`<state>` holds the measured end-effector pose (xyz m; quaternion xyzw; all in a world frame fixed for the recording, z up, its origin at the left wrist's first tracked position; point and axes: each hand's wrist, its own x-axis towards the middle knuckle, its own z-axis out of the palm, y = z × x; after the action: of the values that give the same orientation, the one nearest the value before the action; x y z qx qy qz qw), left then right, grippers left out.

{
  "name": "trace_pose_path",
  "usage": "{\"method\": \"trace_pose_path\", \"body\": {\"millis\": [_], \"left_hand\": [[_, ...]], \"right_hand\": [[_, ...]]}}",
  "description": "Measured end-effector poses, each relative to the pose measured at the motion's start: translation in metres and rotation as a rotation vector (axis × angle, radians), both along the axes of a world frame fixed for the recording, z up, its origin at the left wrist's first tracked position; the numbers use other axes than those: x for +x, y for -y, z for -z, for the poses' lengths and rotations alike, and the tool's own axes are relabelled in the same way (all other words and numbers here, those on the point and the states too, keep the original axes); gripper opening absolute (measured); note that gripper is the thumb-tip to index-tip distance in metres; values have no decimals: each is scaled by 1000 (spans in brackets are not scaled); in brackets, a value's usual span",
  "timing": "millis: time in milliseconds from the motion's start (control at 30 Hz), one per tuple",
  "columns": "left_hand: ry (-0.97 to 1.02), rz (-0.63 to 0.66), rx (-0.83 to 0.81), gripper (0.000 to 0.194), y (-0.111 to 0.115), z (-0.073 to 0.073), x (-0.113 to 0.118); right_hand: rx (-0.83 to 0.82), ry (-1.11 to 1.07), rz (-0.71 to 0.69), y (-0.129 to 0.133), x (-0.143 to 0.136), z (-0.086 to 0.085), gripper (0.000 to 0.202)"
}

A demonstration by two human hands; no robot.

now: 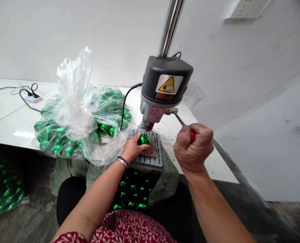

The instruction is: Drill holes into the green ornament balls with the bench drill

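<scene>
Left grip [134,145]: thumb and fingers pinched a glossy green ball [145,139], which sat at the fingertips on a flat brown board [152,151] over a slotted grey metal base [159,162]. Right grip [194,146]: closed as a fist round the red-ended metal lever [179,118] of a dark grey and silver bench drill [167,82], to the right of the left grip.

Reading: the pinch came from the ball's side, probably to stop it rolling while leaving its top free to the thin drill bit above; contact between bit and ball could not be told. The fist likely governed the drill's height. The board presumably shielded the base. A clear plastic bag [81,118] of similar balls lay just left of the left grip, perhaps for a short reach.

Surface and room: white worktop [15,116], with dark crumbs [162,131] scattered between the two grips. A dull green cloth [165,179] hung below the left grip; more green balls [132,192] showed in shadow there. Far left of that grip: a white power strip [32,98] and, lower, a second bag [5,189] near the grey floor [42,192]. A pale wall [114,37] rose beyond both grips.
</scene>
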<state>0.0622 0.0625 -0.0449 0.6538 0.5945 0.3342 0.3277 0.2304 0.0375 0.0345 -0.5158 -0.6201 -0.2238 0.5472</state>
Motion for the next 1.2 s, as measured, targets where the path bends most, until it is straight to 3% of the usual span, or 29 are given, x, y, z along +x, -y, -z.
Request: {"method": "trace_pose_path", "body": {"millis": [100, 167, 233, 400, 500, 767, 900, 967, 1067, 1133, 1200], "left_hand": [[-6, -6, 7, 57, 0, 1, 0], [-7, -10, 4, 58, -1, 1, 0], [-5, -15, 6, 57, -1, 0, 0], [25, -2, 30, 49, 3, -2, -3], [70, 34, 60, 46, 16, -7, -8], [-6, 195, 4, 61, 72, -26, -34], [-73, 242, -46, 71, 85, -34, -49], [-103, 140, -25, 62, 79, -39, -59], [-204, -158, 87, 34, 52, -43, -80], [-348, -325, 112, 35, 26, -41, -96], [-474, -323, 31, 42, 1, -35, -109]], "right_hand": [[-23, -34, -14, 3, -2, 4, 11], [-24, -67, -2, 2, -3, -3, 14], [-35, -107, 10, -3, -4, -23, 19], [-229, -192, -12, -28, -7, -93, 26], [-301, -224, 19, -38, -8, -112, 22], [-305, -261, -3, -39, -13, -109, 23], [-256, -281, -35, -42, -11, -108, 21], [-249, -271, -29, -44, -10, -107, 21], [-261, -256, 4, -45, -9, -106, 22], [-267, -259, 17, -46, -9, -105, 23], [-270, -264, 25, -46, -9, -105, 23]]}}
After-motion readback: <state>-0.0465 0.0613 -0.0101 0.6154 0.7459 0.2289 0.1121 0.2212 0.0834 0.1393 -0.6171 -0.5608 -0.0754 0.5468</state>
